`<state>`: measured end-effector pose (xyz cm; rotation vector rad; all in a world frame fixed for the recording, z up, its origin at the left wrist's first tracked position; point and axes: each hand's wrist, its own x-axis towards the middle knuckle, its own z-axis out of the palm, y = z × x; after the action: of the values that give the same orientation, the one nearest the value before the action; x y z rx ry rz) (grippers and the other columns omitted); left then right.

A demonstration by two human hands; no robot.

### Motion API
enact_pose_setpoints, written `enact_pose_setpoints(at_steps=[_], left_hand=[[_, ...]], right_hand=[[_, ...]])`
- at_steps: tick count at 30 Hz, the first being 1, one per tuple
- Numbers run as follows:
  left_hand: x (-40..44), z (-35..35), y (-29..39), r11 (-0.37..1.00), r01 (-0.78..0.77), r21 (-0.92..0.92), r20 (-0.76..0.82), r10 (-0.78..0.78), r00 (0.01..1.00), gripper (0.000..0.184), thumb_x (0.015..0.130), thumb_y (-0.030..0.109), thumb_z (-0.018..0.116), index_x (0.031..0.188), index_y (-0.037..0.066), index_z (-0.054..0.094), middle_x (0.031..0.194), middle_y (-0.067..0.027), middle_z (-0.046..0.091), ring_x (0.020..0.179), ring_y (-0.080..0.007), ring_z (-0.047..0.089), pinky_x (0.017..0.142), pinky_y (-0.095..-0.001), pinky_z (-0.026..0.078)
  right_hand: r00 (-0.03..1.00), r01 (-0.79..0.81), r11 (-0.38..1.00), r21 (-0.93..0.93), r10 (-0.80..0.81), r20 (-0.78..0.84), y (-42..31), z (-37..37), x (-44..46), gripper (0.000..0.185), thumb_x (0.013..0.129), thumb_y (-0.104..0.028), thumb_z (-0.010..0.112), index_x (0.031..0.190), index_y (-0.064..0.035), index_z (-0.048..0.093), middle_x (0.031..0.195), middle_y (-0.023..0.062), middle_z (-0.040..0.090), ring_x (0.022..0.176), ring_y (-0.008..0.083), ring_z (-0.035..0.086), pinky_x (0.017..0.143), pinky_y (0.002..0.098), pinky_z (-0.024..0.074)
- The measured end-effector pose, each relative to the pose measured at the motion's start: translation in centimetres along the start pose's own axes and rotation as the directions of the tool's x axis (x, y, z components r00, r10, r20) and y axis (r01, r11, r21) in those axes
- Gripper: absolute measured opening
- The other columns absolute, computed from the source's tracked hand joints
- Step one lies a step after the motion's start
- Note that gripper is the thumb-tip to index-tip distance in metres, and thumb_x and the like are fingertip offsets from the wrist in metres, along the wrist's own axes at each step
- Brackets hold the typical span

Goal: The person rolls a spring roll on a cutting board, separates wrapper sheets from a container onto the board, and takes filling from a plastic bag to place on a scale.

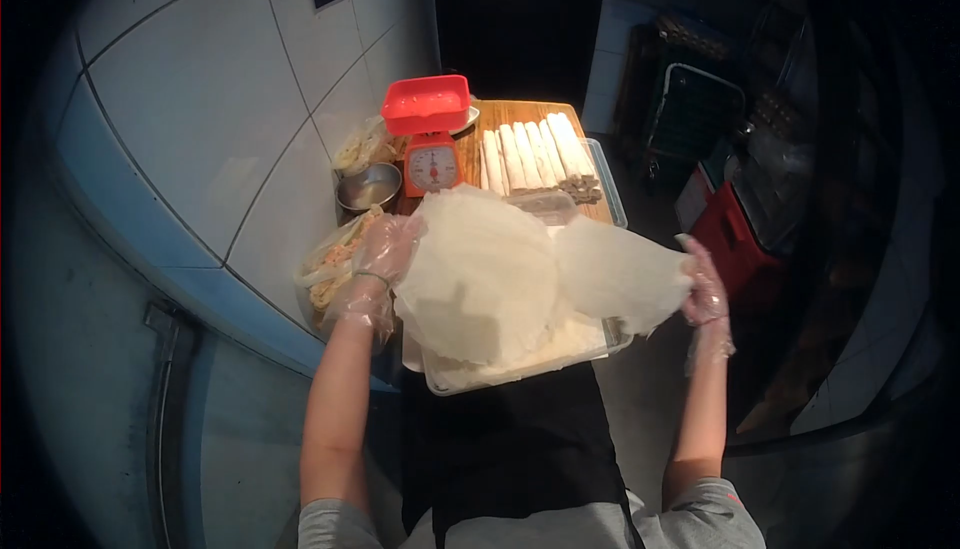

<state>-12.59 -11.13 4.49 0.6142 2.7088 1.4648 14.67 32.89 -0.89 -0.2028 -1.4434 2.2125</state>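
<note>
My left hand [388, 249], in a clear plastic glove, grips the left edge of a stack of round, pale spring roll wrappers [485, 279]. To the right, my gloved right hand [706, 287] pinches the edge of a single thin wrapper [622, 271], stretched out between it and the stack. The two sheets meet or overlap near the middle; whether they still stick together I cannot tell. Beneath them is a clear plastic tray [520, 374], mostly covered. Beyond the sheets, several long, pale rolls [525, 156] lie piled side by side on the wooden table [545, 111].
An orange-red kitchen scale [432, 164] with a red pan [427, 101] stands at the back left. Beside it sit a metal bowl [369, 189] and a plastic bag of shredded food [338, 261]. A tiled wall [190, 99] closes the left side; a red container [730, 239] stands right.
</note>
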Motion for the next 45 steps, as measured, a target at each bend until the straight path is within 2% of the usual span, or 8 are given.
enact_pose_setpoints(at_steps=[5, 16, 19, 22, 31, 37, 40, 45], left_hand=[[-0.6, -1.4, -0.6, 0.996, 0.029, 0.083, 0.066, -0.035, 0.997, 0.048, 0.098, 0.042, 0.051, 0.095, -0.004, 0.065, 0.084, -0.0101, 0.065, 0.072, -0.0147, 0.057, 0.071, -0.0336, 0.047], [-2.5, -14.0, 6.7, 0.818, 0.048, -0.573, 0.011, -0.051, 0.999, 0.055, 0.099, 0.043, 0.053, 0.125, -0.004, 0.060, 0.128, -0.0157, 0.061, 0.118, -0.0216, 0.056, 0.104, -0.0316, 0.040], [-1.5, -16.8, 6.9, 0.877, -0.028, -0.480, -0.120, -0.034, 0.992, 0.051, 0.099, 0.041, 0.053, 0.126, -0.002, 0.061, 0.126, -0.0140, 0.063, 0.115, -0.0216, 0.057, 0.101, -0.0320, 0.042], [0.6, -17.5, 7.2, 0.967, -0.194, 0.165, -0.112, 0.214, 0.970, 0.047, 0.097, 0.038, 0.057, 0.127, 0.002, 0.062, 0.124, -0.0110, 0.064, 0.108, -0.0175, 0.060, 0.093, -0.0296, 0.046], [3.6, -19.0, 6.9, 0.943, -0.208, 0.259, 0.020, 0.210, 0.978, 0.043, 0.092, 0.038, 0.065, 0.113, 0.001, 0.069, 0.097, -0.0113, 0.073, 0.088, -0.0230, 0.070, 0.079, -0.0318, 0.053], [3.3, -16.3, 2.6, 0.255, -0.170, 0.952, 0.122, 0.191, 0.974, 0.022, 0.082, 0.014, 0.065, 0.103, 0.009, 0.072, 0.096, -0.0110, 0.072, 0.098, -0.0320, 0.068, 0.083, -0.0394, 0.052], [3.0, -12.2, 1.0, 0.074, -0.011, 0.997, -0.023, 0.446, 0.895, 0.019, 0.083, 0.008, 0.060, 0.099, 0.011, 0.070, 0.109, -0.0100, 0.068, 0.110, -0.0310, 0.062, 0.092, -0.0415, 0.049], [-1.8, -2.5, 4.3, 0.421, -0.666, 0.616, 0.423, 0.536, 0.730, 0.030, 0.076, 0.020, 0.069, 0.105, 0.013, 0.066, 0.118, -0.0095, 0.062, 0.113, -0.0314, 0.058, 0.099, -0.0457, 0.043]], right_hand=[[0.970, 0.236, 0.972, 0.005, -0.235, -0.068, -7.5, -1.9, -1.0, 0.057, 0.086, -0.005, 0.058, 0.142, -0.0059, 0.045, 0.151, 0.0104, 0.040, 0.129, 0.0211, 0.047, 0.104, 0.0350, 0.0435], [0.967, 0.251, 0.947, -0.198, -0.253, 0.019, -10.2, 5.0, -1.9, 0.058, 0.081, -0.014, 0.069, 0.134, 0.0027, 0.052, 0.139, 0.0124, 0.052, 0.124, 0.0238, 0.053, 0.105, 0.0357, 0.0429], [0.979, 0.177, 0.977, -0.122, -0.162, 0.120, -9.0, 6.4, -1.4, 0.061, 0.080, -0.016, 0.070, 0.134, 0.0030, 0.051, 0.142, 0.0135, 0.050, 0.127, 0.0252, 0.051, 0.107, 0.0370, 0.0410], [0.976, 0.194, 0.970, -0.145, -0.176, 0.131, -7.9, 7.6, -1.1, 0.061, 0.080, -0.016, 0.070, 0.135, 0.0036, 0.051, 0.143, 0.0153, 0.050, 0.129, 0.0262, 0.050, 0.109, 0.0389, 0.0402], [0.984, 0.160, 0.979, -0.123, -0.149, 0.095, -8.3, 7.8, -2.0, 0.058, 0.077, -0.013, 0.073, 0.129, 0.0031, 0.055, 0.134, 0.0144, 0.057, 0.122, 0.0259, 0.056, 0.106, 0.0393, 0.0430], [0.979, 0.183, 0.977, -0.110, -0.172, 0.108, -8.4, 8.4, -1.9, 0.060, 0.077, -0.013, 0.074, 0.131, 0.0038, 0.054, 0.134, 0.0136, 0.057, 0.120, 0.0248, 0.057, 0.105, 0.0371, 0.0436], [0.979, 0.148, 0.978, -0.144, -0.125, 0.158, -8.6, 12.1, -1.4, 0.057, 0.078, -0.010, 0.071, 0.131, 0.0034, 0.055, 0.132, 0.0118, 0.058, 0.119, 0.0211, 0.056, 0.105, 0.0343, 0.0433], [0.956, 0.101, 0.994, -0.030, -0.088, 0.280, -8.1, 17.6, 0.4, 0.050, 0.080, -0.004, 0.067, 0.129, 0.0024, 0.057, 0.131, 0.0117, 0.059, 0.117, 0.0204, 0.058, 0.102, 0.0327, 0.0458]])
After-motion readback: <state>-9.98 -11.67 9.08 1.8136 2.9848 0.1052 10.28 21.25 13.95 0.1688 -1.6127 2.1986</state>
